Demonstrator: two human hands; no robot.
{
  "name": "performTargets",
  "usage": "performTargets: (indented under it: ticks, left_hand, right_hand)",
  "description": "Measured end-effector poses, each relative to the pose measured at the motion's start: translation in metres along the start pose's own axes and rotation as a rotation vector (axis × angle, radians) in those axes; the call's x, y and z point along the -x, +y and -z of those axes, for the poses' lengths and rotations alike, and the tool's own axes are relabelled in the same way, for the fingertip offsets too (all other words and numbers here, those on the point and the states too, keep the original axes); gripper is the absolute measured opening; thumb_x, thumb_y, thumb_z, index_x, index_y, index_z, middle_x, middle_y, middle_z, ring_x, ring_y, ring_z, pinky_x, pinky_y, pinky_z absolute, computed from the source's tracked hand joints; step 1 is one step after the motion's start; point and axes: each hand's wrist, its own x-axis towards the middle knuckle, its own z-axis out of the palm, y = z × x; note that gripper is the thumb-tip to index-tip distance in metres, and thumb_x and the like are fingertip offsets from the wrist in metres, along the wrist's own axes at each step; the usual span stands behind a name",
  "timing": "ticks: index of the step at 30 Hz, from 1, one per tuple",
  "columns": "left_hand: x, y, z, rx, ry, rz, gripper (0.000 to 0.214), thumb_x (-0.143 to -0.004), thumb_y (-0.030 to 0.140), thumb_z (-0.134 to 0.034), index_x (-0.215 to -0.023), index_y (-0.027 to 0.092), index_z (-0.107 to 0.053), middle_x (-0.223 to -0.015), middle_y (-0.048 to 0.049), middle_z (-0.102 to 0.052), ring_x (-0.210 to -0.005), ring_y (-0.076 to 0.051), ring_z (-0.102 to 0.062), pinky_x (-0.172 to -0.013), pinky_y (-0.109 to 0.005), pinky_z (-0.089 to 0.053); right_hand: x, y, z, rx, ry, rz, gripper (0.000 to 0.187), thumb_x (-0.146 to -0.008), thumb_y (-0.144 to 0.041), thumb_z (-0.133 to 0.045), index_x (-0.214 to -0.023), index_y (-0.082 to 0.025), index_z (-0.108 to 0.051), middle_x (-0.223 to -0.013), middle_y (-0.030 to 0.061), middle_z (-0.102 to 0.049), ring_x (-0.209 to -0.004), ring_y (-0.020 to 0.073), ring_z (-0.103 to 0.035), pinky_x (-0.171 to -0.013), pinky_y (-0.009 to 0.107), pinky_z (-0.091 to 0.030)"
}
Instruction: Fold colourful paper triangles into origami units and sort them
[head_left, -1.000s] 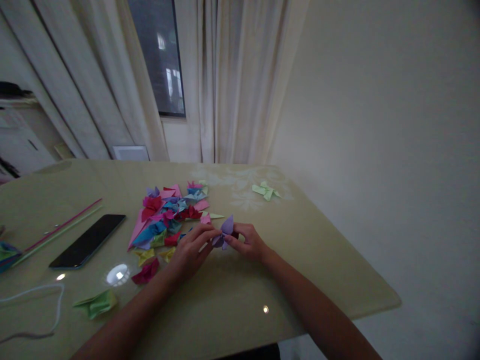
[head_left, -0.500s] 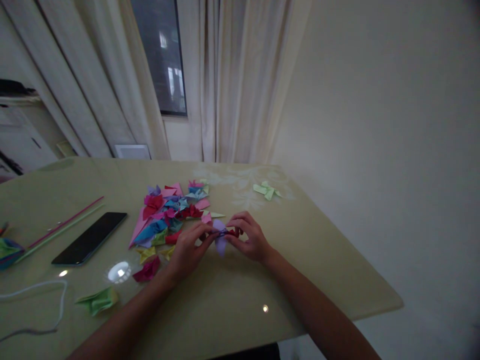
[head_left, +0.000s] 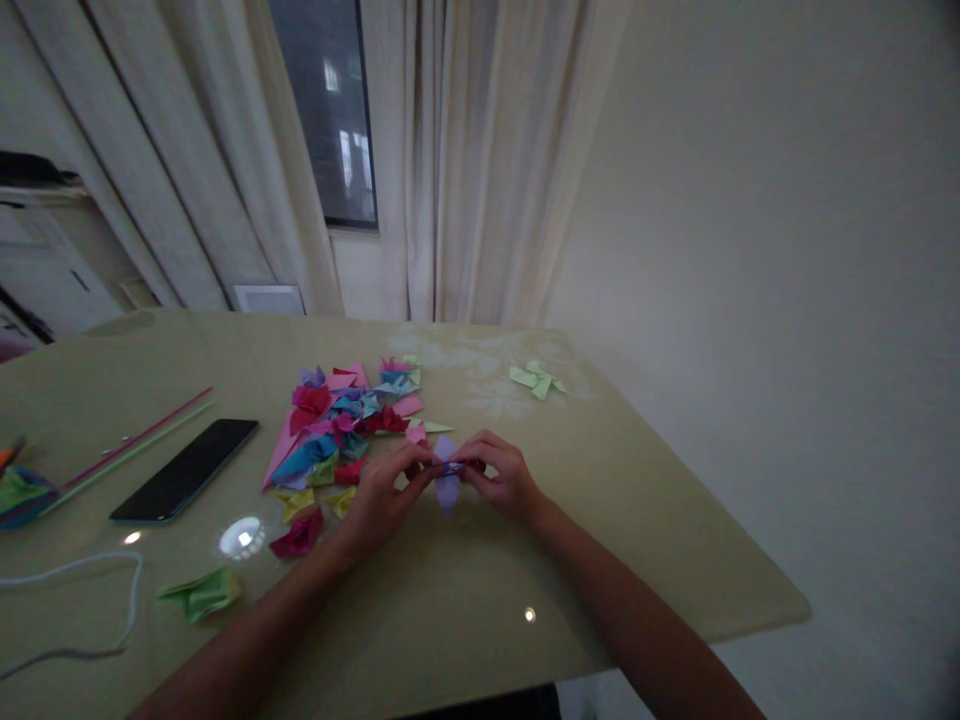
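Observation:
Between my two hands is a purple folded-paper piece (head_left: pixel 448 490), held above the table with pointed petals sticking up and down. My left hand (head_left: pixel 390 487) pinches its left side between thumb and fingers. On the other side, my right hand (head_left: pixel 499 473) pinches it the same way; its fingertips partly cover the folds. Just left of my hands lies a pile of colourful folded paper (head_left: pixel 343 420) in pink, red, blue, yellow and green. A crimson folded paper (head_left: pixel 298 533) rests beside my left wrist.
A black phone (head_left: pixel 185 470) lies at the left, near pink and green sticks (head_left: pixel 135 447). Closer to me are a green folded paper (head_left: pixel 202 595) and a white cord (head_left: pixel 135 600). A pale green folded paper (head_left: pixel 538 380) sits near the wall side of the table (head_left: pixel 637 500).
The purple paper has turned a little, so its petals now point more evenly up and down. The red bit formerly seen by my right fingertips is now covered. The view has shifted slightly.

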Motion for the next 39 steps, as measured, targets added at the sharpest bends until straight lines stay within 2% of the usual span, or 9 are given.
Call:
performTargets:
  ticks: [6,10,13,17,22,26,31,36,39]
  left_hand:
    - [0.007,-0.008,-0.003,-0.13,0.003,0.008,0.015,-0.102,0.028,-0.063,-0.113,0.02,-0.07,-0.095,-0.0033,-0.078,-0.077,-0.016,-0.074,-0.073,-0.026,-0.058]
    - [0.011,-0.014,-0.016,-0.396,-0.17,-0.177,0.029,-0.104,0.025,-0.056,-0.131,0.022,-0.067,-0.129,-0.0116,-0.074,-0.117,-0.027,-0.071,-0.099,-0.042,-0.057]
    - [0.014,-0.016,-0.032,-0.51,-0.283,-0.209,0.044,-0.101,0.017,-0.055,-0.144,0.023,-0.059,-0.145,-0.0152,-0.065,-0.125,-0.03,-0.067,-0.103,-0.046,-0.055]
    - [0.011,-0.005,-0.052,-0.429,-0.425,-0.212,0.05,-0.097,0.004,-0.052,-0.143,0.024,-0.058,-0.135,-0.0113,-0.07,-0.117,-0.024,-0.068,-0.1,-0.04,-0.056]
    - [-0.006,0.028,-0.079,-0.283,-0.585,-0.125,0.03,-0.1,0.01,-0.052,-0.122,0.023,-0.067,-0.114,-0.0061,-0.074,-0.103,-0.022,-0.068,-0.092,-0.034,-0.055]
    - [-0.007,0.047,-0.096,-0.174,-0.612,-0.208,0.033,-0.102,0.012,-0.05,-0.127,0.026,-0.065,-0.118,-0.0056,-0.073,-0.106,-0.021,-0.068,-0.094,-0.033,-0.053]
    - [0.003,0.05,-0.087,-0.249,-0.607,-0.327,0.037,-0.104,0.016,-0.049,-0.139,0.026,-0.059,-0.125,-0.0084,-0.072,-0.108,-0.022,-0.068,-0.093,-0.036,-0.05]
    - [0.0,0.035,-0.07,-0.346,-0.581,-0.259,0.033,-0.102,0.013,-0.053,-0.132,0.024,-0.062,-0.124,-0.0078,-0.072,-0.107,-0.023,-0.066,-0.093,-0.037,-0.049]
    - [-0.003,0.036,-0.073,-0.315,-0.57,-0.223,0.029,-0.103,0.021,-0.057,-0.132,0.024,-0.062,-0.122,-0.0078,-0.073,-0.105,-0.023,-0.067,-0.091,-0.037,-0.051]
  right_hand:
    - [-0.005,0.005,0.014,0.02,0.095,-0.021,0.016,-0.102,-0.032,-0.067,-0.105,-0.022,-0.08,-0.093,0.0072,-0.071,-0.079,0.0173,-0.066,-0.069,0.028,-0.056]
    - [-0.011,0.015,0.038,0.108,0.279,-0.077,0.015,-0.101,-0.032,-0.068,-0.101,-0.022,-0.079,-0.092,0.0068,-0.072,-0.083,0.0188,-0.066,-0.07,0.029,-0.055]
    - [-0.014,0.024,0.056,0.156,0.373,-0.159,0.015,-0.097,-0.034,-0.069,-0.096,-0.021,-0.078,-0.093,0.0072,-0.073,-0.084,0.0197,-0.068,-0.071,0.03,-0.056]
    - [-0.009,0.044,0.071,0.175,0.354,-0.311,0.017,-0.093,-0.034,-0.069,-0.095,-0.02,-0.078,-0.098,0.0078,-0.074,-0.083,0.0196,-0.07,-0.068,0.029,-0.056]
    - [0.007,0.076,0.082,0.21,0.382,-0.428,0.017,-0.087,-0.031,-0.067,-0.093,-0.018,-0.077,-0.095,0.009,-0.077,-0.076,0.02,-0.07,-0.074,0.034,-0.059]
    - [0.019,0.095,0.087,0.256,0.403,-0.49,0.017,-0.087,-0.029,-0.065,-0.094,-0.019,-0.077,-0.097,0.0091,-0.078,-0.083,0.022,-0.073,-0.08,0.037,-0.06]
    - [0.023,0.104,0.081,0.27,0.362,-0.511,0.015,-0.086,-0.028,-0.067,-0.094,-0.019,-0.077,-0.093,0.0067,-0.078,-0.081,0.0209,-0.073,-0.081,0.037,-0.06]
    - [0.022,0.103,0.076,0.301,0.366,-0.507,0.014,-0.087,-0.024,-0.066,-0.094,-0.019,-0.077,-0.096,0.008,-0.077,-0.082,0.0213,-0.073,-0.081,0.037,-0.06]
    - [0.022,0.101,0.075,0.327,0.383,-0.5,0.013,-0.087,-0.021,-0.065,-0.094,-0.019,-0.076,-0.098,0.0083,-0.076,-0.084,0.0214,-0.072,-0.082,0.037,-0.061]
